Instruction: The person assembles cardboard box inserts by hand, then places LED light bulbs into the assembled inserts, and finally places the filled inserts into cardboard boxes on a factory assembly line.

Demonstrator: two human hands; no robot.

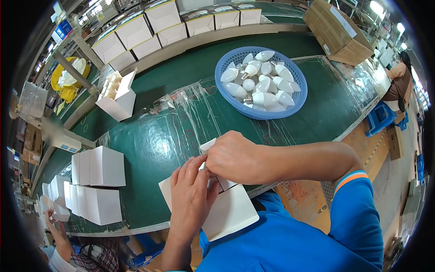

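Observation:
In front of my body, at the near edge of the green table, a white cardboard box [231, 213] stands with its flaps spread. My left hand [190, 192] lies over the box, fingers along its far side and thumb on the near side, gripping it. Curled into a fist, my right hand [232, 155] presses down at the box's opening beside the left fingertips. Its fingertips are hidden, so what they hold cannot be made out. Dark divider edges show inside the box, below the right wrist. Beyond the hands sits a blue plastic basket [261, 115] heaped with white candle-shaped bulbs [265, 99].
An open white box [118, 100] with inner dividers stands at the far left. Closed white boxes [102, 167] stand in rows at left. More boxes [163, 18] line the back shelf, near a brown carton [337, 34]. Other people [401, 81] work at right and lower left.

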